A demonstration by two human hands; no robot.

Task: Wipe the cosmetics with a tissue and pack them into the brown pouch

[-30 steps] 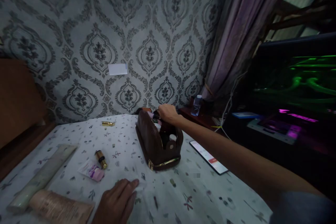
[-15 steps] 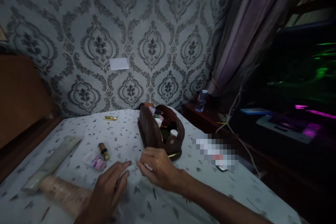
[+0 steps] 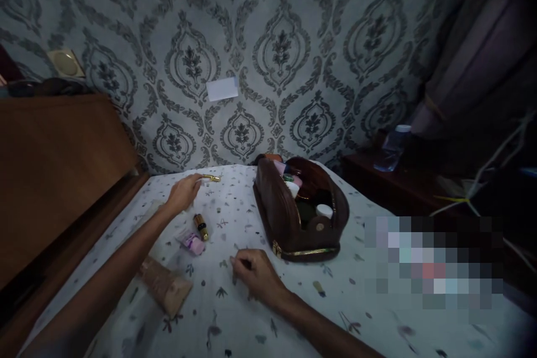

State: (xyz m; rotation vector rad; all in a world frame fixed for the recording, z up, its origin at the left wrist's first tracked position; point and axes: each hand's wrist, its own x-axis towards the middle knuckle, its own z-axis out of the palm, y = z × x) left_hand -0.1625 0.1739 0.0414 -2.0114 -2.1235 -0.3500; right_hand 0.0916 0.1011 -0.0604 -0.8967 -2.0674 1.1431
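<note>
My left hand reaches to the far left part of the patterned sheet. Its fingertips are pinched at the left end of a slim gold tube lying there. Nearer me, my right hand rests loosely curled on the sheet, in front of an open brown cosmetic bag; I see nothing in its fingers. Between the hands lie a dark bottle with a gold cap and a small white-and-pink squeeze tube. A beige tube lies by my left forearm, which partly covers it.
Inside the bag are a white-lidded jar and other cosmetics. A wooden headboard-like panel stands at left. At right, a clear bottle stands on a dark wooden surface. A blurred-out item lies on the sheet's right side.
My left hand has moved away from my right hand, forward to the gold tube. The right hand stays low before the bag. The view has turned left; the beige tube is less covered.
</note>
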